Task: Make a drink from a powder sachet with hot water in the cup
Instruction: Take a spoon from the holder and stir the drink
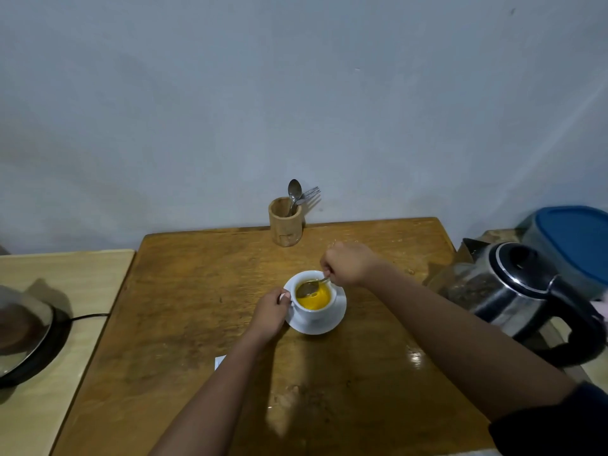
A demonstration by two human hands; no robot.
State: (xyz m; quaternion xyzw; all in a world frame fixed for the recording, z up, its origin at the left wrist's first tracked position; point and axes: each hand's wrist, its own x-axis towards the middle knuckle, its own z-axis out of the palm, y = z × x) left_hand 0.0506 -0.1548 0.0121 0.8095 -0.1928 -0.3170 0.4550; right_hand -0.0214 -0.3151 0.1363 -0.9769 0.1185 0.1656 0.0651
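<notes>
A white cup (316, 312) stands on a white saucer (332, 320) in the middle of the brown wooden table (197, 291). The cup holds a yellow-orange drink (317, 299). My right hand (347, 263) grips the handle of a metal spoon (309, 287), whose bowl dips into the drink. My left hand (271, 312) holds the cup at its left side, fingers closed at the handle. A white scrap, possibly the sachet (219, 362), peeks out beside my left forearm.
A wooden holder (285, 225) with a spoon and fork stands at the table's back edge. A steel electric kettle (513, 291) sits at the right, a blue-lidded container (579, 241) behind it. A lidded appliance (23, 330) rests on the lighter table at left.
</notes>
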